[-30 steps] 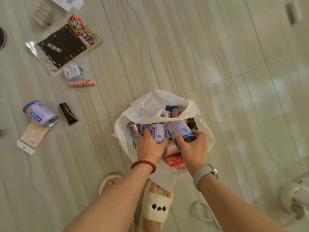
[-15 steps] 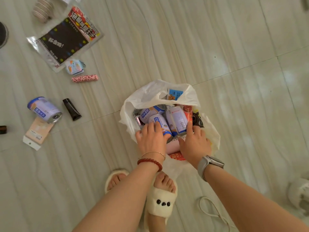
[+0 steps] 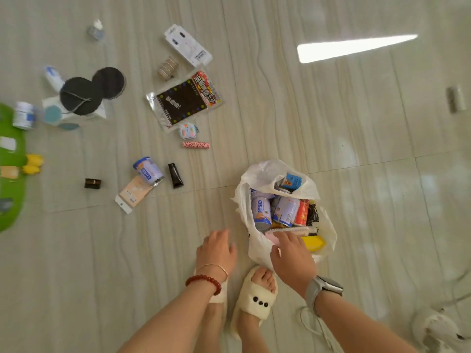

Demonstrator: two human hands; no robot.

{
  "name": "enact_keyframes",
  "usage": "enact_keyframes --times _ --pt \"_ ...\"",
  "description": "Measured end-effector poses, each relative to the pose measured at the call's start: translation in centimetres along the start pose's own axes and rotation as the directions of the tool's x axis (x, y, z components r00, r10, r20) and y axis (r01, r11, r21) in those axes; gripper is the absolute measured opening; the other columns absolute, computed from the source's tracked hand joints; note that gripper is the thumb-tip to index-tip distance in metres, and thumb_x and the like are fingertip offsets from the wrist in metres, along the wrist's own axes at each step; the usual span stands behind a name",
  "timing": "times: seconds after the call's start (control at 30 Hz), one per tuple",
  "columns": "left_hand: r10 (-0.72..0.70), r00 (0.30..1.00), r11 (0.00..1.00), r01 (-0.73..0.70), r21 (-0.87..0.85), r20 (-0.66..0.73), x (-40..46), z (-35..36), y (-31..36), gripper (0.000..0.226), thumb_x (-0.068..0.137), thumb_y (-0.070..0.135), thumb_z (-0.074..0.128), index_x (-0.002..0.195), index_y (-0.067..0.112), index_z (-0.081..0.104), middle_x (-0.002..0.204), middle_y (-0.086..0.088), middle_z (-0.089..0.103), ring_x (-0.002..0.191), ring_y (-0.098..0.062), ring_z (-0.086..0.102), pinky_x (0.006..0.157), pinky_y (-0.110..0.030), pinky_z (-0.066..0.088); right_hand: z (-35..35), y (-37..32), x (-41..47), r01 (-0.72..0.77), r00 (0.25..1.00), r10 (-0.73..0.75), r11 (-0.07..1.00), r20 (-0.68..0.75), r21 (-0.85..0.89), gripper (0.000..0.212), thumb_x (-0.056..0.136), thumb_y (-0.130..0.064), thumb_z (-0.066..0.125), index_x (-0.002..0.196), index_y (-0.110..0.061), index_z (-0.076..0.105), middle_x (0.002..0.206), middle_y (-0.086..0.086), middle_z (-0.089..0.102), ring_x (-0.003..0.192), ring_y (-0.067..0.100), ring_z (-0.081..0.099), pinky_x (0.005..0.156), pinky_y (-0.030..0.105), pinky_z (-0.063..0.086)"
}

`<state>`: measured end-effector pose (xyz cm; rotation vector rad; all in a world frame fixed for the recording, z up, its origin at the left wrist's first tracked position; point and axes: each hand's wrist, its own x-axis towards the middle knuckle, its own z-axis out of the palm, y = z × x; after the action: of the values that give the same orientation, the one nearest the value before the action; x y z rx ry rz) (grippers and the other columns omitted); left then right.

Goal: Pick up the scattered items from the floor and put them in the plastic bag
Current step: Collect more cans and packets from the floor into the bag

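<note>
A white plastic bag (image 3: 257,245) stands open on the floor, filled with cans, a red can and small packets. My right hand (image 3: 293,256) hovers at its near rim, fingers relaxed and holding nothing. My left hand (image 3: 216,248) is out of the bag to its left, empty with loose fingers. Left of the bag on the floor lie a blue-white can (image 3: 148,171), a black tube (image 3: 175,175), a beige card packet (image 3: 133,193), a pink spotted stick (image 3: 196,144), a small patterned pouch (image 3: 188,131) and a black snack packet (image 3: 184,100).
Farther off lie a white blister pack (image 3: 188,45), a stack of rings (image 3: 167,67), two black round pads (image 3: 93,90), a small dark box (image 3: 92,183) and another can (image 3: 24,115). A green mat (image 3: 10,174) is at the left edge. My slippered feet (image 3: 257,294) stand below the bag.
Both hands let go of the cans and drew back out of the bag; the left moved to the left of it. The view swung left, showing more of the floor.
</note>
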<state>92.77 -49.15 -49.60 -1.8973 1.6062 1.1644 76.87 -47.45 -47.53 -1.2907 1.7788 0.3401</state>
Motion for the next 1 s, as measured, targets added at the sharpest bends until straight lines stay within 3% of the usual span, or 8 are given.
enact_keyframes --times 0.1,0.27,0.4,0.53,0.7,0.87,1.0 --pt "-0.108 0.994 0.994 0.108 0.010 -0.016 -3.6 -4.6 -4.6 0.039 0.094 0.025 0.036 0.132 0.016 0.038 0.137 -0.007 0.041 0.123 -0.025 0.043 0.096 -0.037 0.040 -1.2 -6.1 -2.8 0.122 0.991 -0.116 0.986 0.063 -0.111 0.038 0.093 -0.022 0.036 0.130 -0.015 0.040 0.134 0.005 0.045 0.124 0.026 0.039 0.098 0.038 0.038" --pt "-0.206 0.971 0.969 0.185 -0.166 -0.121 -5.9 -12.9 -11.0 0.040 0.093 0.022 0.039 0.133 0.015 0.039 0.139 -0.010 0.042 0.125 -0.028 0.041 0.100 -0.039 0.037 -3.0 -17.0 -4.7 0.287 0.955 -0.273 0.950 0.113 -0.125 0.043 0.093 -0.020 0.033 0.136 -0.016 0.034 0.138 0.006 0.043 0.127 0.026 0.038 0.102 0.040 0.035" --pt "-0.248 0.958 0.943 0.205 -0.261 -0.146 -5.5 -17.4 -16.6 0.042 0.093 0.024 0.041 0.134 0.015 0.038 0.138 -0.010 0.043 0.124 -0.027 0.043 0.099 -0.040 0.039 -2.3 -24.5 -4.2 0.286 0.950 -0.270 0.954 0.153 -0.090 0.043 0.094 -0.020 0.034 0.137 -0.017 0.033 0.140 0.006 0.041 0.129 0.024 0.037 0.103 0.037 0.037" --pt "-0.224 0.965 0.954 0.189 -0.231 -0.135 -1.4 -19.9 -23.0 0.041 0.093 0.026 0.042 0.132 0.014 0.039 0.135 -0.011 0.045 0.121 -0.027 0.045 0.097 -0.040 0.042 0.7 -30.8 0.1 0.260 0.958 -0.248 0.964 0.144 -0.063 0.044 0.094 -0.021 0.036 0.138 -0.016 0.033 0.140 0.008 0.040 0.129 0.025 0.037 0.099 0.036 0.038" --pt "-0.243 0.962 0.945 0.207 -0.252 -0.121 6.8 -18.4 -29.1 0.041 0.093 0.024 0.043 0.132 0.010 0.039 0.133 -0.015 0.045 0.118 -0.030 0.047 0.094 -0.039 0.044 6.3 -34.0 8.0 0.214 0.974 -0.210 0.976 0.087 -0.037 0.045 0.094 -0.023 0.038 0.138 -0.017 0.033 0.140 0.006 0.039 0.127 0.023 0.040 0.096 0.035 0.040" --pt "-0.261 0.965 0.909 0.240 -0.340 -0.017 16.7 -12.3 -31.4 0.038 0.093 0.022 0.042 0.128 0.006 0.045 0.131 -0.018 0.047 0.115 -0.032 0.050 0.095 -0.040 0.044 12.4 -33.2 17.2 0.184 0.982 -0.178 0.972 0.054 -0.146 0.047 0.093 -0.030 0.041 0.136 -0.012 0.032 0.138 0.009 0.038 0.127 0.026 0.034 0.098 0.038 0.036" --pt "-0.229 0.961 0.949 0.185 -0.256 -0.154 22.6 -7.5 -32.4 0.054 0.092 0.022 0.046 0.139 0.006 0.023 0.149 -0.013 0.022 0.133 -0.032 0.029 0.102 -0.043 0.040 16.8 -31.9 24.3 0.187 0.971 -0.209 0.966 -0.115 -0.176 0.068 0.084 -0.048 0.052 0.137 -0.016 0.025 0.136 0.007 0.036 0.124 0.027 0.035 0.097 0.039 0.035"
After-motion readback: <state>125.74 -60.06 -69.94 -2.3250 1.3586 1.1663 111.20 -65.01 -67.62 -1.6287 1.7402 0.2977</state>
